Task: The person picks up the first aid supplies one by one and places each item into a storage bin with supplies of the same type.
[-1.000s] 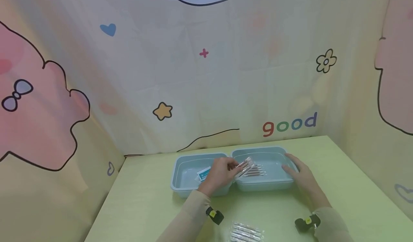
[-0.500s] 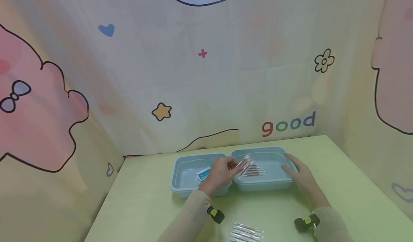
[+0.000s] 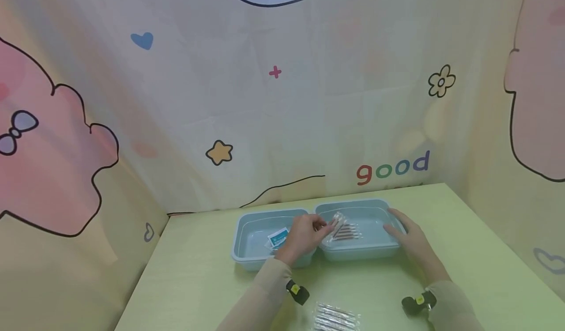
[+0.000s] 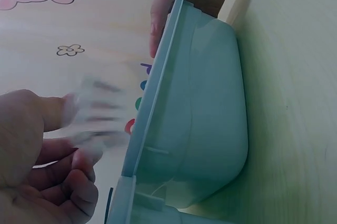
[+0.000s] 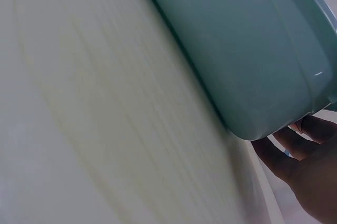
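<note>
My left hand (image 3: 302, 235) pinches a clear packet of cotton swabs (image 3: 337, 222) between thumb and fingertips, over the left side of the right blue bin (image 3: 362, 255). In the left wrist view the packet (image 4: 100, 110) is blurred and stands above the bin's rim. Inside that bin lie more swabs (image 3: 348, 234), brown-stemmed with white tips, partly covered by the held packet. My right hand (image 3: 412, 238) grips the bin's right end, thumb over the rim; in the right wrist view its fingers (image 5: 279, 161) curl against the outer wall.
A second blue bin (image 3: 249, 262) adjoins on the left, holding small blue-and-white packets (image 3: 278, 237); my left forearm crosses in front of it. Near the table's front lies another clear packet of swabs (image 3: 335, 316). A printed curtain (image 3: 247, 100) hangs behind the table (image 3: 190, 272).
The packet in my left hand has changed its tilt slightly above the right bin. My right hand keeps its grip on the rim, and the head view has shifted a little.
</note>
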`<state>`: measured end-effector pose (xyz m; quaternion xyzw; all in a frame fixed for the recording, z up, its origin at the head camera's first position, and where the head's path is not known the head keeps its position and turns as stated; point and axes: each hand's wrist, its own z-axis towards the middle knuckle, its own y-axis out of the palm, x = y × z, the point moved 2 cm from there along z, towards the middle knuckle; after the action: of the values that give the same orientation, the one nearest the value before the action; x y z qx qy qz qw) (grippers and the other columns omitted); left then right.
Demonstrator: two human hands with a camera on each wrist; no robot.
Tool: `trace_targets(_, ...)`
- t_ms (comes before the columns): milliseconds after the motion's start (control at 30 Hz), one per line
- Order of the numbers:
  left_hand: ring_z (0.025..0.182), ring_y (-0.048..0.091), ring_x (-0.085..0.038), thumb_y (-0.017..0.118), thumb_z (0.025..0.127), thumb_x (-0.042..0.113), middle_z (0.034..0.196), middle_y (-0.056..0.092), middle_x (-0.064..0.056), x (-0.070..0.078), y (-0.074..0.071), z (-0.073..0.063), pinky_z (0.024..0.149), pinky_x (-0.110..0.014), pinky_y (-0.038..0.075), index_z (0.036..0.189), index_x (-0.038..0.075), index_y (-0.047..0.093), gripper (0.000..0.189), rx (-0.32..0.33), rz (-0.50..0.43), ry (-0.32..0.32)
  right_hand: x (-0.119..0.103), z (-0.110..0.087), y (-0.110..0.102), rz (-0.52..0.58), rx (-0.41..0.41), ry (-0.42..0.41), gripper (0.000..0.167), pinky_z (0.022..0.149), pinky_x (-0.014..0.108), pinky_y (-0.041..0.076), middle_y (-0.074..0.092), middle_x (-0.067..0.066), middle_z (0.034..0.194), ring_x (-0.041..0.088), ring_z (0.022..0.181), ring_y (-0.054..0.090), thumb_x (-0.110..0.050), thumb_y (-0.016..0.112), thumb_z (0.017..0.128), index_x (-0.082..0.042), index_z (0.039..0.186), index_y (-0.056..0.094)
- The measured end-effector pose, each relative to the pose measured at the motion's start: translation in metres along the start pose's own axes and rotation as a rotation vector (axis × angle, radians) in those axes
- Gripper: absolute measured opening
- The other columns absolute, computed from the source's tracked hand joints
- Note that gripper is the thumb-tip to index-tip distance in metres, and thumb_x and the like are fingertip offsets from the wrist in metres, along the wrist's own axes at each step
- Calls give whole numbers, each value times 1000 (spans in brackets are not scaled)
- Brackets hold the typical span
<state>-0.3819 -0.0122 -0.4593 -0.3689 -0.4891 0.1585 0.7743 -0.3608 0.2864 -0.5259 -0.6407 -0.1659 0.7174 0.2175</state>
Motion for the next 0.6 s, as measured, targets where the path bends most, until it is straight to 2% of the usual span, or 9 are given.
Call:
trace_targets(300,68,55,-2,67,93,34,79,67,6,-4,2,-1,57,-17,47,94,12,74,24,9,-8,-12,-1,1,0,-9,-7,11,72,111,72,13,20,24,159,51,144,14,-46,53,98,-11,154,26)
trace_targets(600,70,56,-1,67,93,32,81,68,5,-4,0,-4,59,-16,48,96,10,73,23,-18,-43,-10,2,3,1,-6,0,5,72,110,72,12,19,25,159,52,144,14,-46,54,97,-11,154,26)
